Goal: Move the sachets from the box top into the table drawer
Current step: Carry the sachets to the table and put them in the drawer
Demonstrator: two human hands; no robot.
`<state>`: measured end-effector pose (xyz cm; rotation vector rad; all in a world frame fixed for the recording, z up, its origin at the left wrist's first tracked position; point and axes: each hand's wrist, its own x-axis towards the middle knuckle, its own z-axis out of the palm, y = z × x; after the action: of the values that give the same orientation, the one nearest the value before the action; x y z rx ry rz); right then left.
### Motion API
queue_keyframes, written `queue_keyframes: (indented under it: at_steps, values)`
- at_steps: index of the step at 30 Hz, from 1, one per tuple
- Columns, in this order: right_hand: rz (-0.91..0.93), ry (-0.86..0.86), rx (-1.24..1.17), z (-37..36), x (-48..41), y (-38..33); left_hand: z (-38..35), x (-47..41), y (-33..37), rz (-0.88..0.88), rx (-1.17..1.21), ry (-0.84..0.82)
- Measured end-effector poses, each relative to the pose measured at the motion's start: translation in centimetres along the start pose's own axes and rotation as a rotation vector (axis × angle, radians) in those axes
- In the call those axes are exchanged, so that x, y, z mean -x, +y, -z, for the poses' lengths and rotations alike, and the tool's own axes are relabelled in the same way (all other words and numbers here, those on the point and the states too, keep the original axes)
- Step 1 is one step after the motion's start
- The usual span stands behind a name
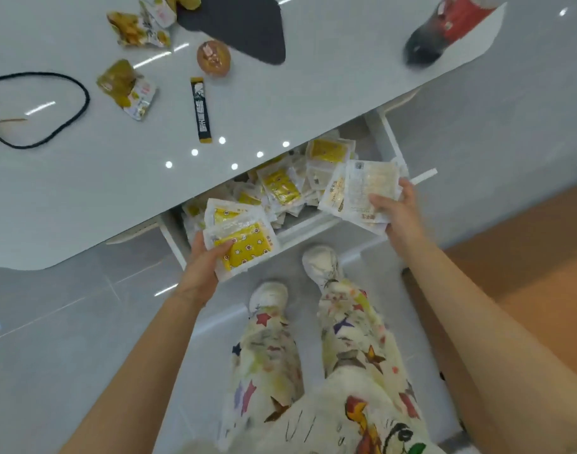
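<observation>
drawer (308, 227) holds a sachet heap (280, 191) | our left hand (200, 273) grips yellow sachets (244, 249) | right hand (400, 213) grips pale sachets (362, 191) | we judge both bundles unreleased

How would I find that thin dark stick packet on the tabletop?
Start at the white table above the open drawer. The stick packet lies beside the round brown snack, toward the drawer. It alone is long, narrow and black; nearby pouches are squat and yellowish.

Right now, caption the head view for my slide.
Left hand and right hand hold sachets at the open drawer.
</observation>
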<state>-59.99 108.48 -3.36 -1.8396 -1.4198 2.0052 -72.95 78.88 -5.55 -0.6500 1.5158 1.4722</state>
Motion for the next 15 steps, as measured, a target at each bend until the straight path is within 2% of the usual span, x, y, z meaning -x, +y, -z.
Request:
queue_keyframes:
  at_steps: [4, 7, 11, 15]
  values:
    - [-0.014, -0.069, 0.068, -2.7, -11.6, 2.7, -1.7, -9.6, -3.6, -0.049, 0.02, 0.099]
    - [-0.043, -0.085, 0.076, -4.8, -17.5, 4.0, -2.8, -14.4, -4.9, -0.1, -0.064, 0.175]
    - [-0.109, -0.129, 0.051, -7.0, -21.0, 5.6, -4.1, -16.8, -5.5, -0.228, -0.211, 0.264]
    - [-0.079, -0.019, 0.189, -8.3, -21.9, 6.5, -5.3, -17.5, -5.7, -0.309, -0.308, 0.349]
